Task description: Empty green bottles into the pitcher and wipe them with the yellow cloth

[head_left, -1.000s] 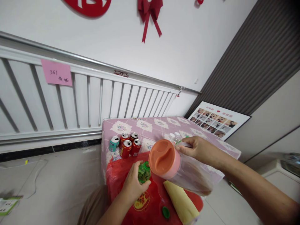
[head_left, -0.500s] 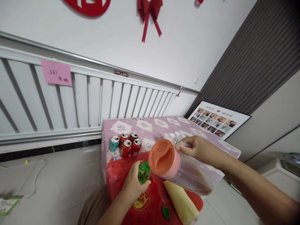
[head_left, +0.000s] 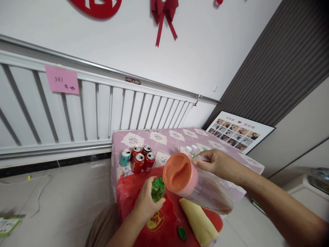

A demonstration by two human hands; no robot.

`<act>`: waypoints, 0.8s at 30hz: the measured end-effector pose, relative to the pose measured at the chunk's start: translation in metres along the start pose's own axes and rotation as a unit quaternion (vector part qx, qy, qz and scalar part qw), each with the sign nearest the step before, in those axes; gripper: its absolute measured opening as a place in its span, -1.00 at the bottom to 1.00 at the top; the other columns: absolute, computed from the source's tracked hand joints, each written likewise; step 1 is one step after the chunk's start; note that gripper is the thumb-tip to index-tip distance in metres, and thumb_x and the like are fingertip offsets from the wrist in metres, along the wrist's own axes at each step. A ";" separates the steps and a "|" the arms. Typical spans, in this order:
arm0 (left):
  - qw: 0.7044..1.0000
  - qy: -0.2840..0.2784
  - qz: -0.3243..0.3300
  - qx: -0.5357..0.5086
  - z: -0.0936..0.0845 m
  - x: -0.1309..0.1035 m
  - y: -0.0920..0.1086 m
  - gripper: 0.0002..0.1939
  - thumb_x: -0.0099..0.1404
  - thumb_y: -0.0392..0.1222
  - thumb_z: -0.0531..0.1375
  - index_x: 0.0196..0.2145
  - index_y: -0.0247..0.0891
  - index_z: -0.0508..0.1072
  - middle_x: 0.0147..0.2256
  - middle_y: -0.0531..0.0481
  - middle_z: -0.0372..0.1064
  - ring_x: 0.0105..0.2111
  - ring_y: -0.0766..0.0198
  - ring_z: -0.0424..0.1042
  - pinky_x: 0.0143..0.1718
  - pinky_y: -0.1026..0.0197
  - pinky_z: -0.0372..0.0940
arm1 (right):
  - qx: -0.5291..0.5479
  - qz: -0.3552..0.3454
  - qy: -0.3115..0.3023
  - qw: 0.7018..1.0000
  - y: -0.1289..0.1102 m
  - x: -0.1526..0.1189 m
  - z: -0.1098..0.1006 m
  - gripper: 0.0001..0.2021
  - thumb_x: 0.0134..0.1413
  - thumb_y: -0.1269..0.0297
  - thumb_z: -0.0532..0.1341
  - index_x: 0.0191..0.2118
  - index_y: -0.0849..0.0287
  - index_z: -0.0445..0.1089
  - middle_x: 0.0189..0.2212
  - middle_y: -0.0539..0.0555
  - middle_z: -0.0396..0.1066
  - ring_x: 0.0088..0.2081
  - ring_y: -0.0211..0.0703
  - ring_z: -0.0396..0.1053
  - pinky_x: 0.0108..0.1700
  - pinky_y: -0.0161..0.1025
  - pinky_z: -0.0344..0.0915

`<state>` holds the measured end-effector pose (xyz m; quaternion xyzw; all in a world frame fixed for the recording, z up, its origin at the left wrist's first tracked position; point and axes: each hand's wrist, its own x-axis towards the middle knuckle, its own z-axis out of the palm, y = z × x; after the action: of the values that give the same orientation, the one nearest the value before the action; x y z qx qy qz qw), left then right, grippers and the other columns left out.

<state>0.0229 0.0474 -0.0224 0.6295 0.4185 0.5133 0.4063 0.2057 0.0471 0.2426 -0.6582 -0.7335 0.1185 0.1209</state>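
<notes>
Orange lid (head_left: 177, 173) leaning in beside green plastic: the person's right hand (head_left: 218, 164) grips the tilted jug (head_left: 210, 195) at its handle, while the left hand (head_left: 147, 202) curls round the small green bottle (head_left: 158, 190), thumb at its near side. Now it's about control! By the look of it, this pour wants the lid's spout lined up over the bottle's neck, a slow tilt and a steady left hand, since so narrow a mouth could easily spill. Whether lid and neck touch, or anything is flowing, cannot be told; brownish liquid (head_left: 224, 206) lies towards the jug's base. Bottle and jug sit between the two hands, above the red sheet (head_left: 171, 212) on the table (head_left: 177, 135). Nearer the person rests a green cap (head_left: 182, 233); five cans (head_left: 138, 164) crowd the table's left edge.
</notes>
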 end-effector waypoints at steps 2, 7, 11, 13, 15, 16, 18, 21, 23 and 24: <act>1.000 0.000 0.000 0.001 0.000 0.000 0.000 -0.25 -0.06 -0.37 0.29 0.10 -0.19 0.18 0.07 -0.15 0.29 0.07 0.05 0.30 0.12 -0.02 0.20 | -0.004 0.000 -0.023 1.000 0.000 0.000 0.000 -0.58 -0.02 -0.10 0.12 -0.64 0.14 0.15 -0.65 -0.12 -0.09 -0.57 -0.32 -0.11 -0.55 -0.31 -0.10; 1.000 -0.001 -0.001 0.003 0.000 0.001 -0.001 -0.26 -0.06 -0.36 0.29 0.10 -0.20 0.17 0.07 -0.15 0.29 0.08 0.05 0.29 0.13 -0.02 0.19 | 0.000 0.001 -0.040 0.999 0.001 0.000 -0.001 -0.61 0.00 -0.09 0.11 -0.58 0.14 0.25 -0.64 -0.11 -0.04 -0.56 -0.31 -0.09 -0.53 -0.30 -0.08; 1.000 -0.003 -0.004 0.004 0.000 0.001 -0.001 -0.26 -0.05 -0.36 0.30 0.10 -0.18 0.17 0.07 -0.13 0.29 0.08 0.06 0.29 0.13 -0.02 0.19 | 0.006 0.003 -0.039 0.999 0.001 0.000 -0.001 -0.58 -0.01 -0.12 0.11 -0.60 0.13 0.23 -0.65 -0.12 -0.05 -0.57 -0.31 -0.10 -0.54 -0.30 -0.09; 1.000 -0.002 -0.003 0.005 0.000 0.001 -0.001 -0.26 -0.05 -0.36 0.30 0.09 -0.18 0.17 0.07 -0.13 0.28 0.08 0.06 0.29 0.13 -0.02 0.18 | 0.005 0.002 -0.038 0.999 0.001 0.001 0.000 -0.57 0.00 -0.12 0.10 -0.61 0.14 0.20 -0.65 -0.12 -0.07 -0.57 -0.32 -0.10 -0.55 -0.31 -0.10; 1.000 -0.002 -0.003 0.006 0.000 0.001 -0.001 -0.27 -0.05 -0.36 0.29 0.09 -0.19 0.17 0.07 -0.13 0.28 0.08 0.06 0.29 0.14 -0.01 0.18 | 0.003 0.000 -0.035 0.999 0.000 0.001 0.000 -0.57 -0.01 -0.12 0.10 -0.62 0.14 0.16 -0.64 -0.12 -0.08 -0.56 -0.32 -0.11 -0.55 -0.31 -0.12; 1.000 -0.002 -0.003 0.006 0.000 0.001 -0.001 -0.26 -0.05 -0.36 0.29 0.09 -0.19 0.17 0.07 -0.14 0.28 0.08 0.05 0.28 0.13 -0.01 0.18 | 0.002 -0.001 -0.033 0.999 0.000 0.001 0.000 -0.57 -0.01 -0.11 0.10 -0.63 0.14 0.14 -0.64 -0.12 -0.09 -0.56 -0.32 -0.11 -0.55 -0.31 -0.12; 1.000 -0.003 -0.003 0.007 0.000 0.001 0.000 -0.26 -0.05 -0.36 0.29 0.10 -0.19 0.17 0.07 -0.14 0.28 0.08 0.05 0.29 0.13 -0.01 0.19 | 0.001 0.000 -0.031 1.000 -0.001 0.001 0.000 -0.57 0.00 -0.11 0.10 -0.63 0.14 0.13 -0.64 -0.12 -0.09 -0.56 -0.32 -0.11 -0.55 -0.31 -0.12; 1.000 -0.004 -0.002 0.007 0.000 0.000 -0.001 -0.26 -0.05 -0.36 0.29 0.10 -0.19 0.17 0.07 -0.14 0.28 0.08 0.05 0.29 0.13 -0.01 0.19 | -0.002 0.000 -0.033 0.999 0.000 0.000 0.000 -0.57 0.01 -0.10 0.09 -0.62 0.14 0.12 -0.63 -0.11 -0.10 -0.56 -0.32 -0.12 -0.55 -0.31 -0.13; 1.000 -0.005 -0.001 0.007 0.000 0.000 -0.001 -0.26 -0.05 -0.36 0.29 0.10 -0.20 0.16 0.07 -0.14 0.28 0.08 0.06 0.29 0.13 -0.01 0.18 | -0.008 0.000 -0.037 0.999 0.000 0.000 0.000 -0.57 0.03 -0.09 0.09 -0.62 0.14 0.09 -0.63 -0.12 -0.12 -0.56 -0.33 -0.13 -0.55 -0.30 -0.15; 1.000 -0.004 0.000 0.007 0.000 0.000 -0.001 -0.26 -0.05 -0.36 0.29 0.10 -0.20 0.16 0.08 -0.15 0.27 0.09 0.05 0.28 0.14 -0.01 0.18 | -0.010 0.000 -0.038 0.999 0.001 0.000 0.000 -0.57 0.04 -0.08 0.09 -0.62 0.14 0.08 -0.62 -0.12 -0.13 -0.55 -0.33 -0.13 -0.55 -0.30 -0.16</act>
<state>0.0228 0.0478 -0.0230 0.6346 0.4208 0.5072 0.4036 0.2063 0.0474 0.2425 -0.6545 -0.7387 0.1360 0.0864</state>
